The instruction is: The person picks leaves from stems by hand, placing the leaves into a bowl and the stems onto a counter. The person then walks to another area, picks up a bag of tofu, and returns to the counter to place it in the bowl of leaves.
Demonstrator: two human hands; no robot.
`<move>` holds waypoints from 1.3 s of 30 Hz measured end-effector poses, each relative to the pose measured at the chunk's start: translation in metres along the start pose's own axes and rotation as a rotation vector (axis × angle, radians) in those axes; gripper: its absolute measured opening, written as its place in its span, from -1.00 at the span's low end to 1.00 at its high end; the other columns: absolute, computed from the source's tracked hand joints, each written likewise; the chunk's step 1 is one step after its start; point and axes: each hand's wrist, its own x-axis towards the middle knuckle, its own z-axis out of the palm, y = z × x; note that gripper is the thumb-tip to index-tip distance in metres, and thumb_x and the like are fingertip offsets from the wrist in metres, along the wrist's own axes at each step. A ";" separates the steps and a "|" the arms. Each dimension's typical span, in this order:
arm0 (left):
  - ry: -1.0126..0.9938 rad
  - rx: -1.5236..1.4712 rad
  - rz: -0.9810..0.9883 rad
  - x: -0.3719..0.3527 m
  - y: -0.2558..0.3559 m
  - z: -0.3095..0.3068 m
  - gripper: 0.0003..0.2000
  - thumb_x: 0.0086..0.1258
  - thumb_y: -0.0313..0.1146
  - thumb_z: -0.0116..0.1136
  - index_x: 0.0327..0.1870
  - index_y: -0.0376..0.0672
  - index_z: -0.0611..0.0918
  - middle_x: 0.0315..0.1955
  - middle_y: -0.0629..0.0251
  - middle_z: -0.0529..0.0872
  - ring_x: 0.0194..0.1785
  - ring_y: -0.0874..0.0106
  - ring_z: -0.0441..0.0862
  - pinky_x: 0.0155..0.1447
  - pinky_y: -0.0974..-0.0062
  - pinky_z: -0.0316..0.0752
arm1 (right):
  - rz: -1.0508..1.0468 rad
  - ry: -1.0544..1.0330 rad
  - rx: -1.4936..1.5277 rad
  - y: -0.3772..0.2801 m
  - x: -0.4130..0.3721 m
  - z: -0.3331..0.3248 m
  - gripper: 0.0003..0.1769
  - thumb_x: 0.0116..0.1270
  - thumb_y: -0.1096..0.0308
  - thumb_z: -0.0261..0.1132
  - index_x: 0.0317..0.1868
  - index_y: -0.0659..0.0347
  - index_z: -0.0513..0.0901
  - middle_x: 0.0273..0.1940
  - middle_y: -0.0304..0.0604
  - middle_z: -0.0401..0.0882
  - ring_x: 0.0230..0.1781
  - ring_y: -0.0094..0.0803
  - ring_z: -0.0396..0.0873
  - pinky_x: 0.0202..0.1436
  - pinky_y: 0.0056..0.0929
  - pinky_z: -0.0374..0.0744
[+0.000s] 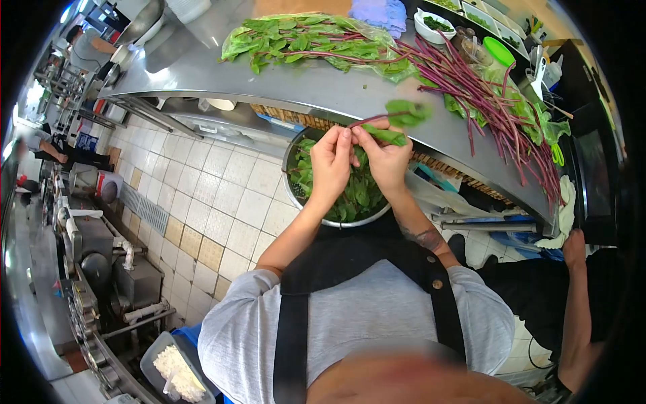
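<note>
My left hand (330,159) and my right hand (383,158) are close together above a metal colander (291,180). Between them is a leafy green sprig (408,112) with a reddish-purple stem, pinched in the fingers of both hands. Its leaf tips point to the right and look blurred. Picked green leaves (356,196) fill much of the colander. On the steel counter (182,64) ahead lies a long pile of leafy greens (289,40). A heap of bare purple stems (481,94) spreads over the counter's right side.
Behind the stems are a white bowl of chopped greens (436,24), a green lid (498,51) and a blue cloth (380,13). At right, another person's forearm (575,303) is near a pale cloth (564,212). A rice tub (176,370) sits lower left. More people stand far left.
</note>
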 end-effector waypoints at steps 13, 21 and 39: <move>0.150 0.221 0.242 -0.004 -0.003 0.001 -0.81 0.53 -0.40 0.00 -0.23 -0.34 0.60 -0.36 0.32 0.53 -0.51 0.61 0.46 -0.41 0.64 0.42 | -0.494 -0.095 -0.254 -0.006 -0.006 -0.002 -0.79 0.01 0.59 0.49 -0.34 0.30 0.62 -0.36 -0.13 0.69 -0.40 -0.38 0.68 -0.34 -0.49 0.60; 0.243 -0.071 0.190 0.031 0.000 -0.045 -0.78 0.58 -0.34 -0.08 -0.32 -0.23 0.49 -0.54 0.42 0.45 -0.50 0.64 0.37 -0.36 0.63 0.38 | -0.368 -0.439 -0.278 0.009 -0.048 -0.016 -0.73 -0.04 0.60 0.45 -0.28 0.28 0.63 -0.27 -0.09 0.64 -0.23 -0.19 0.67 -0.19 -0.36 0.63; -0.092 0.311 0.321 -0.008 0.015 -0.055 -0.86 0.46 -0.50 0.02 -0.37 -0.32 0.52 -0.41 0.31 0.48 -0.44 0.58 0.40 -0.36 0.62 0.32 | -0.340 -0.126 -0.327 -0.058 0.045 -0.041 -0.68 0.10 0.46 0.47 -0.09 0.20 0.71 -0.16 -0.17 0.66 -0.36 -0.50 0.57 -0.35 -0.56 0.51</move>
